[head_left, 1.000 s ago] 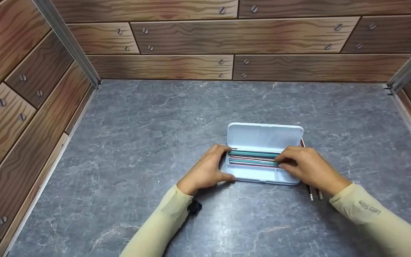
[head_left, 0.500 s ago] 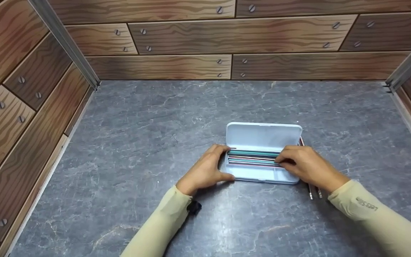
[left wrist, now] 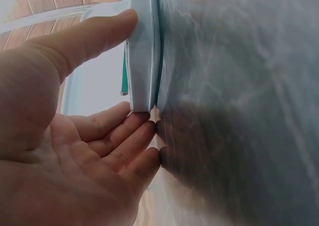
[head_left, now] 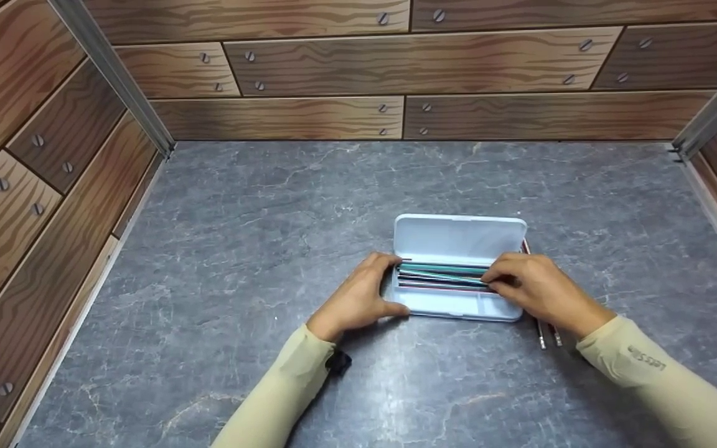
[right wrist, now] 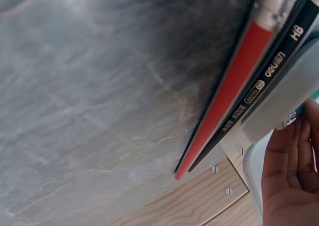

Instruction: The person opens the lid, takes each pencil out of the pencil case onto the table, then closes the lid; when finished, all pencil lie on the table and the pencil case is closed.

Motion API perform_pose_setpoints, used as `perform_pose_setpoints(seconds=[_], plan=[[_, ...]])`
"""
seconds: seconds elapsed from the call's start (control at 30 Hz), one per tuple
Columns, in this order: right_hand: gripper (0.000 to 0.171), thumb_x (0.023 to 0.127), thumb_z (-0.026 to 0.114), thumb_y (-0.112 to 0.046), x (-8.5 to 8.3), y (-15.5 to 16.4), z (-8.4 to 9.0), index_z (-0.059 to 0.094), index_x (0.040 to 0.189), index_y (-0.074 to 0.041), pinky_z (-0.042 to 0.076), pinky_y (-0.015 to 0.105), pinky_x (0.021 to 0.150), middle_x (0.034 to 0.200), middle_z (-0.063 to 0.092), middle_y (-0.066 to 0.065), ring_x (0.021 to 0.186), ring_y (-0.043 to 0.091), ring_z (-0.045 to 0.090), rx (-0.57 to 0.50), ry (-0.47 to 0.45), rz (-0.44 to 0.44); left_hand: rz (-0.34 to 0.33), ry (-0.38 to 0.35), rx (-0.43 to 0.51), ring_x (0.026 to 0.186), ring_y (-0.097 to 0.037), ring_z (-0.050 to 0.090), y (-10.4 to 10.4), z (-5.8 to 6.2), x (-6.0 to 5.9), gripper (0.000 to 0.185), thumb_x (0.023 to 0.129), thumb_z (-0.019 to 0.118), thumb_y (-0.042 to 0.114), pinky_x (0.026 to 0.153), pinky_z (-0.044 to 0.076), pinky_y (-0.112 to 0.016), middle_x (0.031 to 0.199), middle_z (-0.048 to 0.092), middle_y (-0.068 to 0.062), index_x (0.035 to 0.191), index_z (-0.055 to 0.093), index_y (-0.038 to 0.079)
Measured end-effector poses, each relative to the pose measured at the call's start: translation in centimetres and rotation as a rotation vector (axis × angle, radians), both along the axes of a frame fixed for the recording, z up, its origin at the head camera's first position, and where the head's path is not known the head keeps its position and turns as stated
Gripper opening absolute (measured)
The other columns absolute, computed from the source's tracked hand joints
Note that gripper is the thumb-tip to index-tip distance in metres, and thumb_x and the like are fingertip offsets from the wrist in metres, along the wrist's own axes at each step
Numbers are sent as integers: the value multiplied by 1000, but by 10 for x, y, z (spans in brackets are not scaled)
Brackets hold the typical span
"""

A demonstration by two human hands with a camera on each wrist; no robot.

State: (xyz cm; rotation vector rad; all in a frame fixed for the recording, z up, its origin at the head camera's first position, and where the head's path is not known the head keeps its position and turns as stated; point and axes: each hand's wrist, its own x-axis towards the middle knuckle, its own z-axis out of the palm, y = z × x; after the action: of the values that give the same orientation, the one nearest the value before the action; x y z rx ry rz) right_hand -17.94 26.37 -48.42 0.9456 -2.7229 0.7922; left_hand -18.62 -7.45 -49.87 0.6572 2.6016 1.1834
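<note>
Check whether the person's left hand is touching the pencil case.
Touching. The left wrist view shows the left hand with fingertips against the end of the pencil case, with no gap between.

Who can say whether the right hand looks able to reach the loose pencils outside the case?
Probably yes: the loose pencils lie seemingly unblocked beside the case, below the right hand, which would first need to release its pinched pencil.
</note>
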Motion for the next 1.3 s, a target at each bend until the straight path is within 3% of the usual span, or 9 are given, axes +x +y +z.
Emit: perform_pose_setpoints(seconds=[0.23,0.37,0.5,0.67,0.73,0.87,0.97,1.1,1.3], plan=[[25,87,90,7,6,5,4,86,101,-14,64,28,77,99,82,-5,88,7,72,-66,25,-26,10,-13,9,147,-32,58,-1,0,3,87,83,100,20,133,44,-49,154,61,-15,156,56,1],[26,85,90,7,10,11,6,87,101,-13,60,16,81,99,83,-4,88,1,70,-116,28,-58,11,-9,13,145,-31,58,-2,0,4,86,83,99,20,132,44,-49,154,61,-14,155,56,2],[28,84,89,9,14,20,10,88,103,-12,54,4,85,102,85,2,90,-2,71,-172,8,-128,7,-2,16,145,-32,58,-2,1,4,87,83,100,20,132,44,-49,153,61,-16,156,56,0],[26,85,90,10,23,31,9,88,103,-9,53,1,86,103,85,6,94,-12,67,-250,0,-230,7,-9,20,146,-33,58,-2,1,3,89,82,100,19,134,43,-49,154,61,-17,156,55,0],[25,84,89,12,27,36,8,88,102,-6,52,1,86,101,85,0,94,-16,66,-309,19,-287,6,-12,19,147,-33,57,-2,1,3,89,82,100,19,134,42,-50,154,61,-17,156,55,0],[22,85,89,11,33,47,7,87,103,-2,51,-1,82,96,77,-24,88,-21,65,-408,41,-458,5,-18,20,147,-33,57,-1,1,2,88,83,100,19,134,42,-49,155,61,-17,157,55,0],[19,88,89,6,37,57,7,87,106,0,49,-2,77,96,82,-14,82,-25,60,-377,13,-583,9,-17,18,147,-33,57,-1,1,1,88,83,100,18,134,42,-49,155,61,-17,156,55,0],[18,91,87,0,45,68,7,86,109,0,47,-2,71,103,85,22,77,-27,55,-279,-38,-682,8,-19,14,147,-33,57,0,0,1,88,82,100,18,134,42,-49,154,61,-17,156,55,0],[18,92,87,-8,55,74,5,88,109,-4,43,4,66,99,86,20,72,-26,51,-173,-93,-747,5,-19,15,147,-32,57,1,1,1,87,83,99,19,134,42,-49,154,61,-16,156,55,0]])
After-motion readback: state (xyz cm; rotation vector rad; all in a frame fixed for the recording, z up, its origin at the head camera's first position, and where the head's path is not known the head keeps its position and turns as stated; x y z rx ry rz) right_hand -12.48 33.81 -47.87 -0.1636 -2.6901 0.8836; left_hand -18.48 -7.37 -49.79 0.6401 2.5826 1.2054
